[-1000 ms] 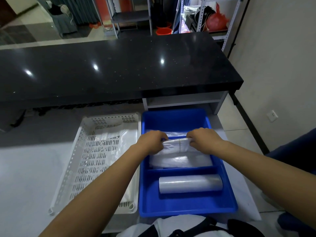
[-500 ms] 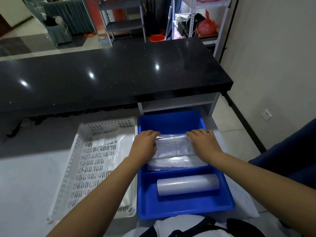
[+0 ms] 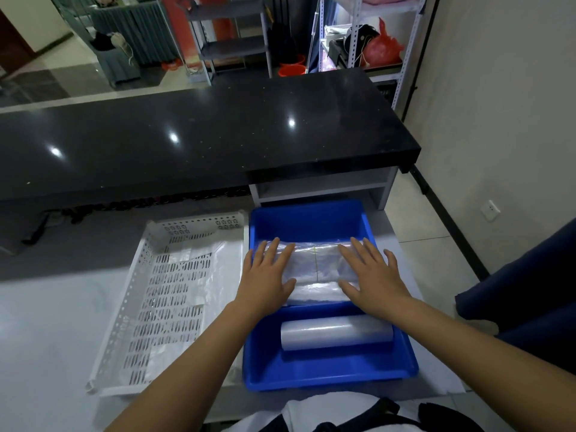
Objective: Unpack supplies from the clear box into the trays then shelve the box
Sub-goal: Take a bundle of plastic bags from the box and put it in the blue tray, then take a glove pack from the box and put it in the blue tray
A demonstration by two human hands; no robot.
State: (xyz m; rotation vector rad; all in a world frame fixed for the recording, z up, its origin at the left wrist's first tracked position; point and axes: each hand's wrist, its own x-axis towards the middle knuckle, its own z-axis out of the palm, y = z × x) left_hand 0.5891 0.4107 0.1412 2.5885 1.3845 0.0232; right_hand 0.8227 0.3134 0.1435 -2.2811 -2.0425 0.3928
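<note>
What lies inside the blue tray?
Inside the blue tray, a bundle of clear plastic bags under the left hand and right hand, and a plastic roll. Beneath the bundle is hidden.

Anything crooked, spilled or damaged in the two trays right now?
Nothing stands out. Both hands, left and right, press flat on the plastic bundle in the blue tray; the roll lies straight.

- The blue tray (image 3: 311, 221) is coloured a solid, saturated blue.
- The white tray (image 3: 137, 294) is patterned with rows of slots and small round holes.
- The stack of plastic bags (image 3: 316, 263) is seen as clear and glossy.
- The roll of plastic (image 3: 336, 335) is seen as pale, translucent grey.
- The countertop (image 3: 202, 135) is finished in glossy black, speckled with fine flecks.
</note>
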